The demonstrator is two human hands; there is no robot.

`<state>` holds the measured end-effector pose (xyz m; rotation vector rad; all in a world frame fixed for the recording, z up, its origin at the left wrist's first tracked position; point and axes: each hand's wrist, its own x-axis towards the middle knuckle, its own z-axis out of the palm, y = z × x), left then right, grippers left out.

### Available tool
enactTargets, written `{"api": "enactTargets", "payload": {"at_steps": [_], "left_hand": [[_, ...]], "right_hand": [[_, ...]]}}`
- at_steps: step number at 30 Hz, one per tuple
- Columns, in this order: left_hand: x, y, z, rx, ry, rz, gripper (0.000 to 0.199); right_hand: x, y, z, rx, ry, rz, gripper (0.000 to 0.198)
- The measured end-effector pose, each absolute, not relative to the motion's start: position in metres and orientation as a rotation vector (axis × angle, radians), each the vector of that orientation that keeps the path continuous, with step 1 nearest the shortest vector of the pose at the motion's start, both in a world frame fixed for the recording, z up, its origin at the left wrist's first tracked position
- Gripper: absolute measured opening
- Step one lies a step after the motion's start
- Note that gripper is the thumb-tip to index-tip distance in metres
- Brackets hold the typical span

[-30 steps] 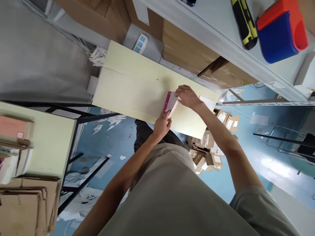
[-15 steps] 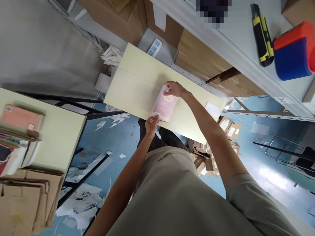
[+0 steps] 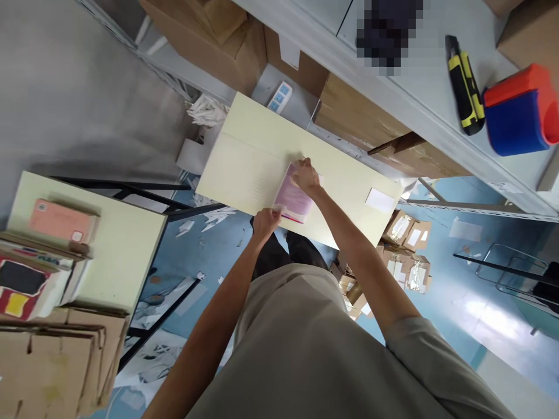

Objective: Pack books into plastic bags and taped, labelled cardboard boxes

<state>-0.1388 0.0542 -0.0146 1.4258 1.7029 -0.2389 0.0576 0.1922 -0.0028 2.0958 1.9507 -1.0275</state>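
Note:
A thin purple-pink book, with what looks like clear plastic film around it, lies flat on the pale yellow tabletop. My left hand is closed at the book's near left corner, its fingers pinching the film at that edge. Over the far end of the book is my right hand, with fingers curled inward on the film there. Its fingertips are partly hidden, and the book's far edge is covered by that hand.
A yellow-black utility knife and a red-blue tape dispenser rest on the shelf at right. A power strip sits behind the table. White paper lies on its right end. Books and flattened cartons fill the left table.
My right hand has turned and curled inward over the far end of the book. My left hand stays at the near left corner. The camera view has shifted slightly.

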Motion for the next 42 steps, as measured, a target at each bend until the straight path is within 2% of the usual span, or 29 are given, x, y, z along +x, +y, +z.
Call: {"api": "enactTargets", "payload": {"at_steps": [3,6,9,15,19,25,30,34,37,42], "left_hand": [[-0.15,0.077,-0.013,1.606,1.74,-0.01,0.038],[-0.155,0.098,-0.018,1.873,1.597,0.093,0.06],[-0.157,0.109,-0.025,2.024,1.432,0.004,0.073],[-0.163,0.119,-0.019,2.123,1.33,-0.136,0.067],[-0.146,0.132,0.004,2.131,1.327,-0.116,0.064],[-0.069,0.169,0.082,2.29,0.957,0.333,0.035],[0.004,0.214,0.174,2.356,0.769,0.66,0.019],[0.053,0.249,0.236,2.392,0.678,0.909,0.013],[0.077,0.266,0.265,2.412,0.679,1.023,0.011],[0.089,0.271,0.288,2.427,0.747,1.101,0.015]], "right_hand": [[0.054,0.155,0.01,2.164,2.038,-0.989,0.06],[0.054,0.106,0.019,2.2,2.109,-0.94,0.059],[0.054,0.06,0.021,2.192,2.025,-0.995,0.061],[0.053,0.011,0.021,2.257,1.918,-1.158,0.059],[0.063,0.007,0.033,2.347,1.995,-1.125,0.054],[0.114,0.032,0.082,2.678,2.177,-0.786,0.046],[0.181,0.081,0.153,2.931,2.312,-0.246,0.046],[0.233,0.136,0.211,2.935,2.386,0.097,0.049],[0.263,0.181,0.236,2.884,2.347,0.2,0.05],[0.288,0.242,0.241,2.788,2.153,0.113,0.044]]}}
